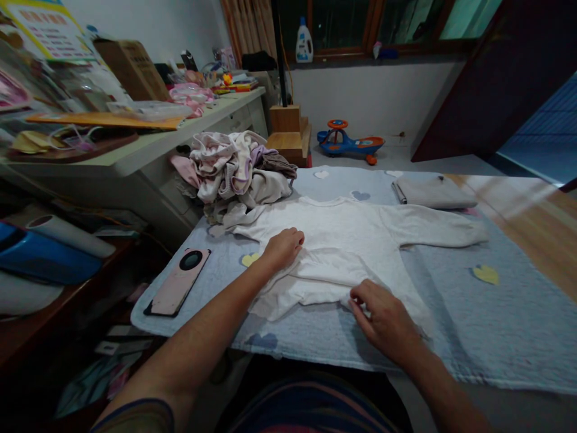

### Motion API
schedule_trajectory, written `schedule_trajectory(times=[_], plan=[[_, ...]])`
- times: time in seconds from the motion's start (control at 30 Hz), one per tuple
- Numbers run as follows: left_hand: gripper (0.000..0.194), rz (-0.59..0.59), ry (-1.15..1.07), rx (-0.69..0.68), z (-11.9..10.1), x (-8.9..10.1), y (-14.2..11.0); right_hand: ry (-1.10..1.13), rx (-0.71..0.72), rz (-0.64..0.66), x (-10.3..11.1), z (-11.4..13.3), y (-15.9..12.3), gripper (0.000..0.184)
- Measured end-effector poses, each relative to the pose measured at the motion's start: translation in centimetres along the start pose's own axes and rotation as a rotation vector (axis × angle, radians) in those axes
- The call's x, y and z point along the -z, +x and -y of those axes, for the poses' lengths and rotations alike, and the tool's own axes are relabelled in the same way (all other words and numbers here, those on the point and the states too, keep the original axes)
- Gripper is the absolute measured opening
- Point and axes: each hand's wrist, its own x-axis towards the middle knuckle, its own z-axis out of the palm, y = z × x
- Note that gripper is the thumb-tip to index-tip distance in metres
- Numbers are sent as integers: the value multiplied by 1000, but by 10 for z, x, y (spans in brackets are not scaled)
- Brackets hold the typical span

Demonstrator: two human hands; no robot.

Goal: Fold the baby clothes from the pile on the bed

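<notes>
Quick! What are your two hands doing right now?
Left hand: curled closed, resting on the white long-sleeved top.
Right hand: pinching the top's lower edge.

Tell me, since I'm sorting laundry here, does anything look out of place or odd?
The phone looks out of place, lying face down on the blanket beside the laundry. The white shirt also looks odd: its lower half is bunched up under the left hand and right hand.

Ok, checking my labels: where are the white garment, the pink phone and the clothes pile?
White long-sleeved garment (360, 225), head view, on the chest below the neckline.
Phone in pink case (180, 288), head view, on the case below the camera ring.
Pile of clothes (234, 171), head view, on its top folds.
</notes>
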Motion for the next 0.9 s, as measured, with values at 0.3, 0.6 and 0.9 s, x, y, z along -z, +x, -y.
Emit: schedule_trajectory(times=[0.3,0.6,0.9], plan=[[11,5,-184,-202,-26,5,-85,-82,-8,154,-25,-6,-4,22],[22,123,-161,-163,-24,-16,-111,-17,-257,131,-25,-26,16,20],[43,27,-206,-100,-13,-21,-106,-87,-245,251,-24,-25,22,26]])
